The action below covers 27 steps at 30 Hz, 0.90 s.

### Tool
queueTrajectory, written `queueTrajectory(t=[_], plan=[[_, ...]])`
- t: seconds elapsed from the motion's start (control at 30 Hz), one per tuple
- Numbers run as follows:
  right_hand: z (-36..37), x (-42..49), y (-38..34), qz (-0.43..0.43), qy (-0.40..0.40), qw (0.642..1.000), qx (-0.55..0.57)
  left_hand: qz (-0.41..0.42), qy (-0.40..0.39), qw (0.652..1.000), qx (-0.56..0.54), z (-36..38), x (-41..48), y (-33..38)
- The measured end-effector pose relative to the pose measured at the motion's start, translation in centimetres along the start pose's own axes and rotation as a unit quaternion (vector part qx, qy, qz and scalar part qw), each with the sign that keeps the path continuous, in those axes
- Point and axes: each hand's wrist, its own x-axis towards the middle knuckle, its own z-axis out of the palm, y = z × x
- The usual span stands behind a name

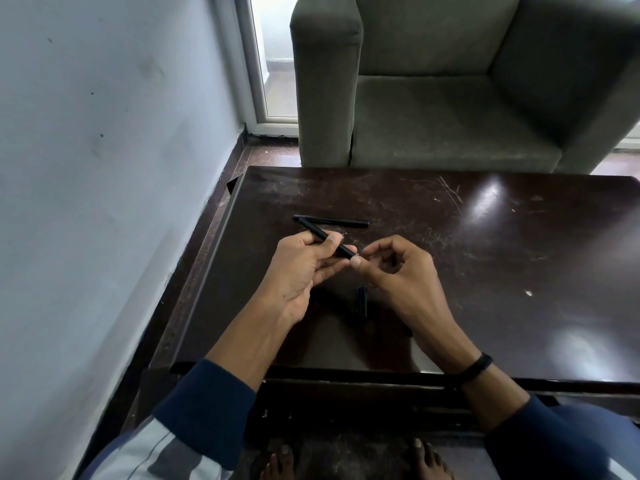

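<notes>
Above scratched glossy table point(450, 216), left hand point(298, 268) grips slim matte pen point(327, 241).

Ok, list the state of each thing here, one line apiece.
held pen: gripped in left hand, off the table, apparently uncapped.
right hand: curled, thumb and forefinger at held pen's tip; contact unclear.
second pen: lying flat on table, untouched.
cap: lying loose on table, below the hands.

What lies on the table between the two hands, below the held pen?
A short black cap, likely off the held pen, lies on the dark table between the left hand and the right hand, as the head view shows.
</notes>
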Motion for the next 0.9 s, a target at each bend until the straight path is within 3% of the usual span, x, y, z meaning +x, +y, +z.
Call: queueTrajectory(t=[0.9], plan=[[0.27,-0.12,-0.14,0.009,-0.014,1.0,0.0,-0.003,0.007,1.0,0.002,0.06,-0.15,0.12]])
